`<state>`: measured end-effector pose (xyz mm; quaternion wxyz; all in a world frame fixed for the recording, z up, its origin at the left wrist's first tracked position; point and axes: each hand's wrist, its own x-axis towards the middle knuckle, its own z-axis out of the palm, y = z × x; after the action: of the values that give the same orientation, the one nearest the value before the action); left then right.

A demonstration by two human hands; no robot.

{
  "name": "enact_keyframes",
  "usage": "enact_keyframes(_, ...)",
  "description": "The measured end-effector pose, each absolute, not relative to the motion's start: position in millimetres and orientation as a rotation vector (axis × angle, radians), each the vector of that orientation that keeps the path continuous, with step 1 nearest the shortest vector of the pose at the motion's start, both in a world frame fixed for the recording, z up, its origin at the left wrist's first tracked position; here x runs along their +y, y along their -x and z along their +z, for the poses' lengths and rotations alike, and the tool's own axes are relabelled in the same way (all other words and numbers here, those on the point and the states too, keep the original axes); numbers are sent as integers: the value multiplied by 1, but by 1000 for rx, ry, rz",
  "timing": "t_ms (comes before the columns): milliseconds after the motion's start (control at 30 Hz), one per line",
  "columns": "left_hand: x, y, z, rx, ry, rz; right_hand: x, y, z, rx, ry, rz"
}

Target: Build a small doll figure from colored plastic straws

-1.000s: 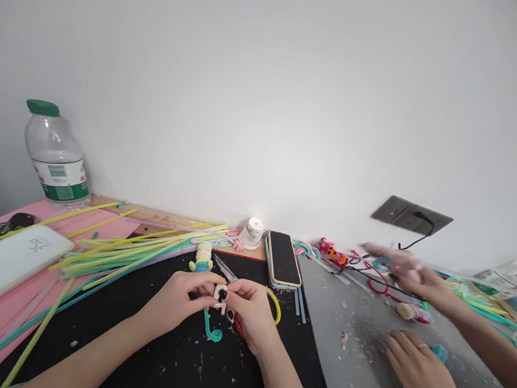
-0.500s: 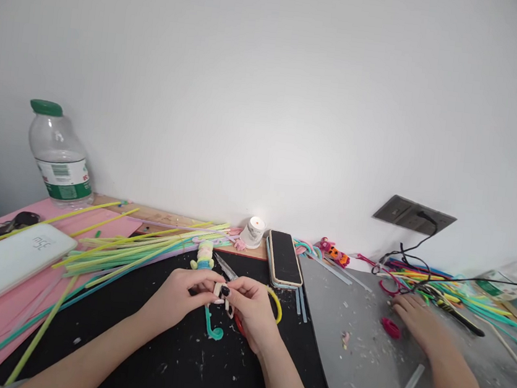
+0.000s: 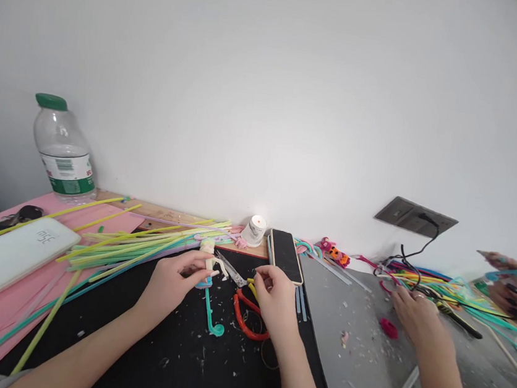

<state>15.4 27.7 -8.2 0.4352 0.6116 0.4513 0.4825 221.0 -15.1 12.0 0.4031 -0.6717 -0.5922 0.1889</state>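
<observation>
Between the fingertips of my left hand [image 3: 178, 281] is a short cream pipe-cleaner piece [image 3: 219, 267], bent, with one end hanging to the right. A teal stem with a curled end [image 3: 211, 316] lies just below on the black mat [image 3: 174, 359]. Scissors with red and yellow handles [image 3: 247, 317] rest on the mat, their blades pointing up and left. My right hand [image 3: 272, 295] is over the yellow handle, fingers curled together; whether they grip anything is hidden.
Pipe cleaners [image 3: 140, 246] fan out at the left by a white power bank [image 3: 12, 262] and a bottle [image 3: 64, 153]. A phone [image 3: 286, 256] and paper cup [image 3: 254, 231] stand behind. At the right, another person's hands [image 3: 421, 318] work near a cable [image 3: 413, 268].
My hands have moved apart. The left one keeps the cream piece, the right one has moved right to the scissors. At the far right, another person's hand has come further into view with a pink tool.
</observation>
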Motion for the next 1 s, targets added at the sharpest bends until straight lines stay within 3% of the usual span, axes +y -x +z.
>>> enact_keyframes(300,32,-15,-10,1221,-1467,1313,-28,-221,11,-1830,2065,515)
enact_keyframes(567,34,-17,-12,1150,-1371,1272,-24,-212,9,-1721,2230,445)
enact_keyframes(1000,36,-17,-11,1051,-1172,1299,-16,-213,4,-1459,1959,411)
